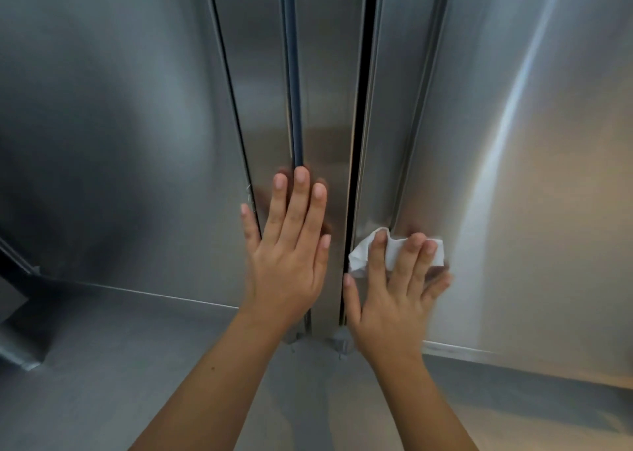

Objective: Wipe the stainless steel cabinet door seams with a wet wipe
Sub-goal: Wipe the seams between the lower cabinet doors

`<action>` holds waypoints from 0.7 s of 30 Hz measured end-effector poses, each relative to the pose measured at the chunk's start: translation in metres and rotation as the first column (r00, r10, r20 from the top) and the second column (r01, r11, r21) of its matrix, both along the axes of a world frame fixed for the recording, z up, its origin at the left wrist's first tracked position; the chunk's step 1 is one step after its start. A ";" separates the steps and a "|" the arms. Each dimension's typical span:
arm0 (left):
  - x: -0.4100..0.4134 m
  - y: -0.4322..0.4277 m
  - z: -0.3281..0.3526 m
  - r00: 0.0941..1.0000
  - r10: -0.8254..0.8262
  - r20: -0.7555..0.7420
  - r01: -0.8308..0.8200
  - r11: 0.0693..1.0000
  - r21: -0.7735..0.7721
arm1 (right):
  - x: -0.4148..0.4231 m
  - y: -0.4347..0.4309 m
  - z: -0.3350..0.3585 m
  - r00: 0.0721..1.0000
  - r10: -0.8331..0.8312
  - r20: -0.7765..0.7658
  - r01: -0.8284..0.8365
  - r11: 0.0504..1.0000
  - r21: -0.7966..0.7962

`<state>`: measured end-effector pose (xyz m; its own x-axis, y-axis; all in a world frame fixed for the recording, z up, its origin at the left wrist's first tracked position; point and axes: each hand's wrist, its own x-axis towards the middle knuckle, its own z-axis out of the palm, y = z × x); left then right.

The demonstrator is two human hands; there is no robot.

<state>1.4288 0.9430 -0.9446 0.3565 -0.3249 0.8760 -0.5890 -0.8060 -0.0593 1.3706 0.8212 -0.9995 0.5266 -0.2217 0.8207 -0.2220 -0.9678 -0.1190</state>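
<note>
Two stainless steel cabinet doors fill the view, the left door (120, 125) and the right door (531, 176). Between them runs a steel centre strip (329, 108) with a dark seam (359, 142) on its right side and a grey gasket seam (294, 91) on its left. My left hand (291, 245) lies flat and open on the centre strip, fingers pointing up. My right hand (397, 289) presses a crumpled white wet wipe (394, 248) against the folded edge of the right door, just right of the dark seam.
Below the doors a brushed steel ledge (120, 365) runs across the bottom. Small hinge or pivot fittings (339, 342) sit at the foot of the seams. A dark gap and a steel corner (20, 279) show at the far left.
</note>
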 end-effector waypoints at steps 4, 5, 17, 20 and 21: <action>-0.004 0.000 0.019 1.000 -0.018 -0.006 0.018 1.000 0.009 | -0.003 -0.001 0.027 1.000 0.008 -0.015 -0.008 1.000 0.013; -0.005 0.001 0.024 1.000 -0.024 -0.008 0.024 1.000 0.013 | -0.004 -0.001 0.034 1.000 0.006 -0.021 -0.005 1.000 0.012; -0.004 0.000 0.113 0.998 -0.054 0.033 0.055 0.998 -0.037 | -0.007 0.006 0.130 0.996 -0.025 0.088 0.023 0.999 0.025; 0.007 -0.003 0.146 0.994 -0.039 0.101 0.044 0.998 -0.050 | -0.001 0.006 0.154 0.990 -0.005 0.142 0.006 1.000 -0.005; 0.010 -0.005 0.156 0.992 -0.040 0.117 0.046 0.997 -0.055 | 0.000 0.005 0.162 0.988 0.004 0.153 -0.003 1.000 -0.009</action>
<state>1.4385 0.9382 -0.7884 0.2383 -0.2855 0.9283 -0.6149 -0.7842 -0.0833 1.3711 0.8266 -0.8373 0.3955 -0.2128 0.8935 -0.1982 -0.9696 -0.1432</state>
